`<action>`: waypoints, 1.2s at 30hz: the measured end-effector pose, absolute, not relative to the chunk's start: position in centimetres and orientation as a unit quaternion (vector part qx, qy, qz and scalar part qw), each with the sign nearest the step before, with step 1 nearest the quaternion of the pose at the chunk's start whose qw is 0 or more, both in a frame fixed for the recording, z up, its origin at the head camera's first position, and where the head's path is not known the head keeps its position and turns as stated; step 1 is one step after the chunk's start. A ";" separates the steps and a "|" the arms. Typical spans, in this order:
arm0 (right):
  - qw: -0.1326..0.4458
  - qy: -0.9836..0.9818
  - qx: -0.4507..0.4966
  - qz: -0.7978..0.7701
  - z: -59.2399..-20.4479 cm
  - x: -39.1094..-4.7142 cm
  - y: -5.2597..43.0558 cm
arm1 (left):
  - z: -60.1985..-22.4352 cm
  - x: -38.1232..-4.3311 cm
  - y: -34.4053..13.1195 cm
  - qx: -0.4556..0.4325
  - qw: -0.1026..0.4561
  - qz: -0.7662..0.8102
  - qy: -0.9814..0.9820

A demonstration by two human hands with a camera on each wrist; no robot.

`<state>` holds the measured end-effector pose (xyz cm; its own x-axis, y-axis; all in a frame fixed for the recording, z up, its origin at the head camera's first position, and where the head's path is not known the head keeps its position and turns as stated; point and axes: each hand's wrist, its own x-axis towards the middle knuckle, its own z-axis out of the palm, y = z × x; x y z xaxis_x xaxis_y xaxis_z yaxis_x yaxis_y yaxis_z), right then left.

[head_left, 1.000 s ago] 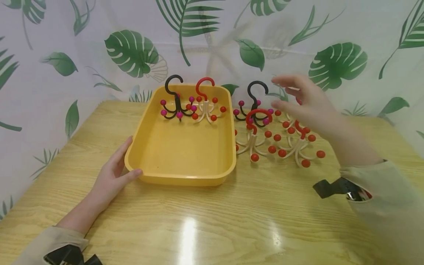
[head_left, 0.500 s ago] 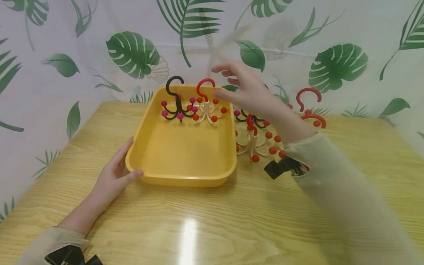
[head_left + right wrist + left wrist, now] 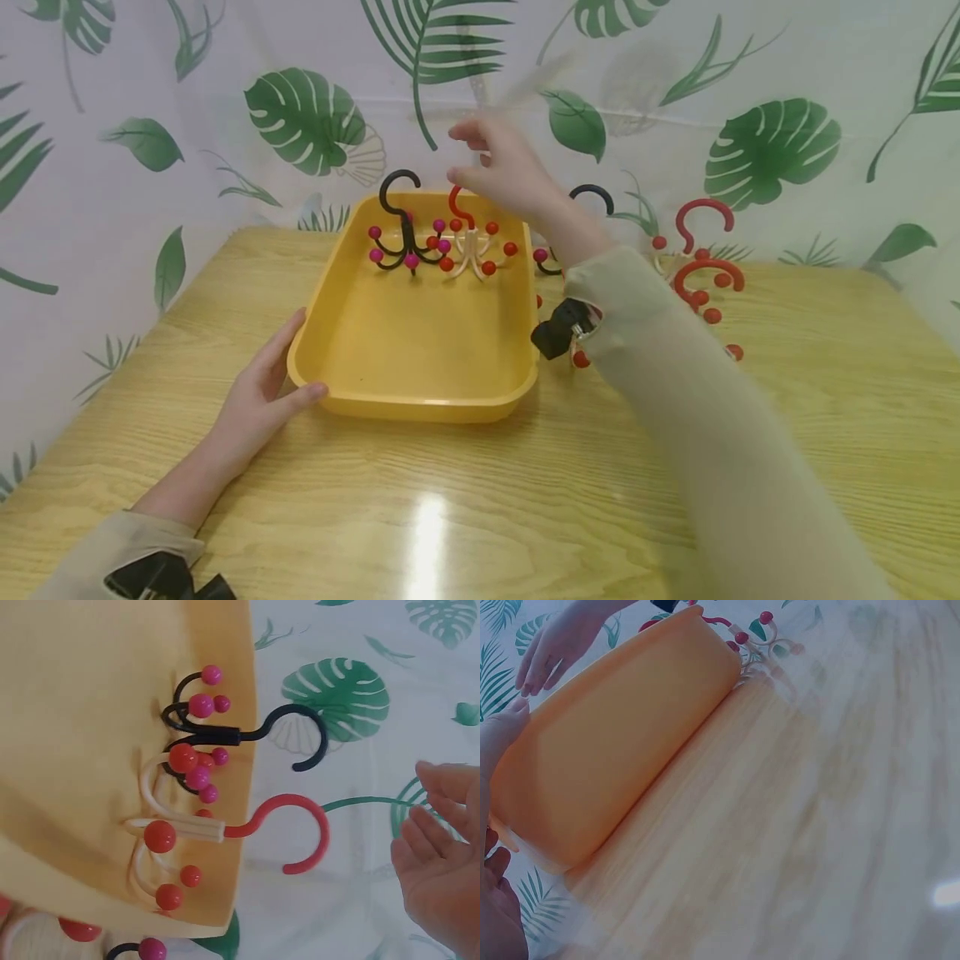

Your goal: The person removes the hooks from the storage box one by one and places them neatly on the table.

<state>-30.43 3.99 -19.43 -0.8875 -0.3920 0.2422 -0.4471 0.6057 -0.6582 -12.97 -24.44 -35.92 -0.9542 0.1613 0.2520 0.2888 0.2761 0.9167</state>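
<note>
My left hand (image 3: 255,396) grips the near left corner of a yellow tray (image 3: 416,402), thumb at the rim and fingers along the outer side. Inside, by the far wall, stand two multi-arm hanger hooks: a black one (image 3: 407,237) with pink ball tips and a cream one (image 3: 471,242) with a red hook and red balls. Over the far right of the tray hovers my right hand (image 3: 510,171), fingers loosely bent and holding nothing. It overlaps the red hook in the head view; the right wrist view shows the palm (image 3: 446,877) apart from that hook (image 3: 322,832).
Right of the tray, more hanger hooks stand on the wooden table (image 3: 375,500): a black hook (image 3: 592,196) and red hooks (image 3: 708,271), partly hidden by my right forearm and sleeve (image 3: 675,375). A leaf-patterned cloth (image 3: 637,50) hangs behind.
My right hand has moved left from above the hanger hooks on the table to above the tray's far right side. The left hand and tray have stayed in place.
</note>
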 end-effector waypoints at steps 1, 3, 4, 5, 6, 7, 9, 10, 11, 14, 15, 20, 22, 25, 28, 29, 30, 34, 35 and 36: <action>0.045 -0.896 0.232 0.377 -19.6 -30.8 3.8 | -35.9 -13.0 -24.4 -0.140 0.053 -0.584 -0.797; 0.056 -0.896 0.230 0.376 -20.0 -31.5 3.4 | -35.9 -12.9 -24.4 -0.139 0.051 -0.585 -0.797; 0.058 -0.899 0.225 0.371 -20.2 -31.9 3.3 | -35.9 -12.9 -24.4 -0.139 0.051 -0.586 -0.797; 0.060 -0.901 0.223 0.367 -20.4 -32.2 3.2 | -35.9 -12.9 -24.4 -0.139 0.051 -0.585 -0.797; 0.061 -0.904 0.220 0.363 -20.5 -32.5 3.1 | -35.9 -12.9 -24.4 -0.139 0.051 -0.585 -0.797; 0.061 -0.907 0.215 0.357 -20.6 -32.7 3.0 | -35.9 -12.9 -24.4 -0.140 0.051 -0.586 -0.796; 0.054 -0.913 0.200 0.352 -20.7 -33.1 2.8 | -35.9 -13.0 -24.4 -0.142 0.052 -0.587 -0.795; 0.051 -0.914 0.192 0.354 -20.8 -33.3 2.8 | -35.9 -13.0 -24.4 -0.142 0.053 -0.587 -0.796; 0.049 -0.915 0.183 0.356 -20.8 -33.5 2.7 | -35.9 -13.0 -24.4 -0.142 0.053 -0.586 -0.796; 0.044 -0.917 0.157 0.364 -20.9 -33.8 2.6 | -35.9 -13.0 -24.4 -0.141 0.054 -0.585 -0.797; 0.044 -0.919 0.150 0.361 -21.0 -33.9 2.5 | -35.9 -13.0 -24.4 -0.141 0.054 -0.585 -0.797; 0.009 -0.931 0.127 0.343 -21.7 -34.4 2.4 | -35.9 -13.0 -24.5 -0.142 0.054 -0.588 -0.795; -0.022 -0.931 0.113 0.347 -22.0 -34.4 2.5 | -35.9 -13.0 -24.5 -0.142 0.053 -0.588 -0.795; -0.049 -0.928 0.101 0.354 -22.5 -34.3 2.6 | -35.9 -13.0 -24.5 -0.141 0.051 -0.587 -0.796; -0.047 -0.929 0.096 0.355 -22.7 -34.2 2.6 | -35.9 -13.0 -24.5 -0.140 0.051 -0.586 -0.796; -0.042 -0.929 0.096 0.355 -22.8 -34.2 2.6 | -35.9 -13.0 -24.5 -0.140 0.051 -0.587 -0.796; -0.038 -0.929 0.093 0.355 -22.8 -34.2 2.5 | -35.9 -13.1 -24.5 -0.140 0.051 -0.588 -0.795; -0.024 -0.931 0.084 0.355 -22.9 -34.2 2.3 | -35.8 -13.0 -24.4 -0.143 0.052 -0.591 -0.792; -0.020 -0.931 0.083 0.355 -22.9 -34.2 2.2 | -35.8 -13.0 -24.4 -0.143 0.052 -0.591 -0.792; -0.019 -0.931 0.080 0.355 -22.9 -34.1 2.2 | -35.8 -13.0 -24.4 -0.142 0.051 -0.591 -0.792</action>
<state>-34.11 2.16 -22.85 -0.9866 -0.1615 0.0212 -0.1346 0.7352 -0.6643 -13.01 -24.44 -35.77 -0.9542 0.1653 0.2492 0.2859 0.2605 0.9222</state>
